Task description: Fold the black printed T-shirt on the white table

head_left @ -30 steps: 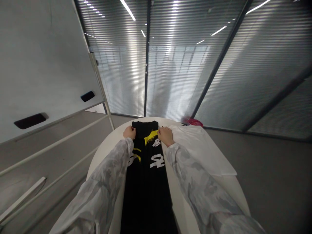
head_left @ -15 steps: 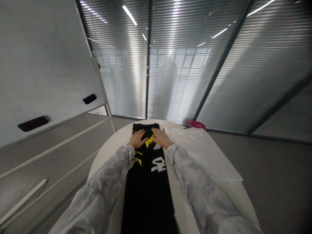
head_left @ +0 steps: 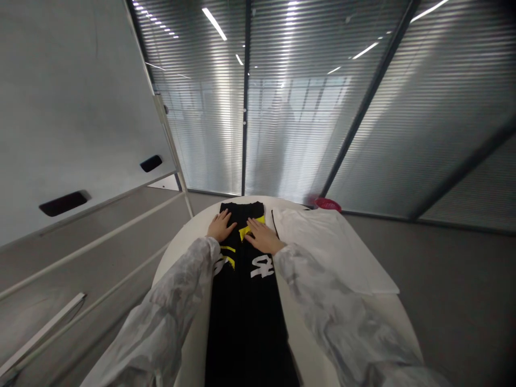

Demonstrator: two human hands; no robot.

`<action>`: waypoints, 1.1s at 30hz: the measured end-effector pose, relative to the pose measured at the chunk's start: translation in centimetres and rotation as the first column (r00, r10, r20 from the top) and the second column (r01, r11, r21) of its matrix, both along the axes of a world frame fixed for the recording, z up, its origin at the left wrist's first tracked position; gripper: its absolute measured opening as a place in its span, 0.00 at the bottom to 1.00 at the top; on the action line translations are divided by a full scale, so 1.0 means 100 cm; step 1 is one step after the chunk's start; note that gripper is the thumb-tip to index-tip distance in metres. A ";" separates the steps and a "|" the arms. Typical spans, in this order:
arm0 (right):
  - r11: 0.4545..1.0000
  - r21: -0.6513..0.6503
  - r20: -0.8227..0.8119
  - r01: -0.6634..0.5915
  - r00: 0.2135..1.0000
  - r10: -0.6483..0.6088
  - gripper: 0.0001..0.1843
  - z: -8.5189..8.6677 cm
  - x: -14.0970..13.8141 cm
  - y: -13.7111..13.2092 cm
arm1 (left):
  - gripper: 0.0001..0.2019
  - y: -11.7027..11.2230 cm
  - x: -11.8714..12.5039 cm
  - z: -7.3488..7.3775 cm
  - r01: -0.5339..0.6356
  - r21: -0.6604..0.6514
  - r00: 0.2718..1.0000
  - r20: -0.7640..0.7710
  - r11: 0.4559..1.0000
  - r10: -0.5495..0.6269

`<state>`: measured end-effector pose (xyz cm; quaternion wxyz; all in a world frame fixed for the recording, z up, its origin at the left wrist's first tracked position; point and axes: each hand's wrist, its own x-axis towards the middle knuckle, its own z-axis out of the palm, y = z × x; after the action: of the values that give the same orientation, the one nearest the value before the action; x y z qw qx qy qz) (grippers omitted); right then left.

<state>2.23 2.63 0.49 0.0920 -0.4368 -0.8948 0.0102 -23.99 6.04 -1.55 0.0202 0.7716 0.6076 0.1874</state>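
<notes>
A black garment (head_left: 248, 317) with yellow and white print lies in a long, narrow folded strip on the round white table (head_left: 187, 236), running toward me. It looks like a T-shirt, its neck end at the far side. My left hand (head_left: 221, 226) rests flat on its upper left edge, fingers stretched out. Palm down, my right hand (head_left: 263, 236) lies across the yellow print on the right, fingers extended and covering part of it. Neither hand grips the cloth. Just right of my right hand is a white cloth (head_left: 330, 250) spread on the table.
A red basket (head_left: 328, 205) shows behind the table's far right edge. To the left stands a whiteboard (head_left: 80, 107) on a white metal frame (head_left: 100, 242), with two black erasers (head_left: 63, 203) on it. Glass partitions with blinds (head_left: 282, 134) rise behind the table.
My right hand has slid slightly toward me, uncovering more yellow print near the neck end. My left hand has shifted a little outward to the left. The garment stays in place.
</notes>
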 end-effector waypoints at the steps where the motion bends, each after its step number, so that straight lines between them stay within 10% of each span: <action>1: 1.000 -0.012 -0.015 -0.024 1.000 0.023 0.43 -0.002 0.002 -0.018 | 0.30 -0.002 0.000 0.002 -0.013 0.040 1.000 0.016 0.999 0.012; 7: 0.999 -0.016 -0.088 -0.044 0.995 0.043 0.41 0.007 0.023 -0.133 | 0.18 -0.033 0.010 0.027 -0.038 0.103 0.997 0.067 0.994 0.032; 14: 0.960 -0.153 -0.142 -0.233 0.967 0.212 0.49 0.028 0.045 -0.226 | 0.30 -0.145 0.032 0.033 0.439 0.094 0.896 0.028 0.893 -0.444; 18: 0.928 -0.247 -0.147 -0.278 0.958 0.248 0.52 0.021 0.050 -0.247 | 0.39 -0.189 0.026 0.021 0.507 -0.047 0.861 -0.008 0.861 -0.508; 33: 0.824 -0.410 -0.221 -0.392 0.919 0.327 0.56 0.038 0.076 -0.308 | 0.39 -0.178 0.026 0.014 0.380 -0.065 0.924 -0.018 0.923 -0.382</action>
<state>9.85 -28.15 4.24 0.0489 -0.2675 -0.9256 0.2633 -21.44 -11.74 -0.13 0.0704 0.8767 0.4516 0.1498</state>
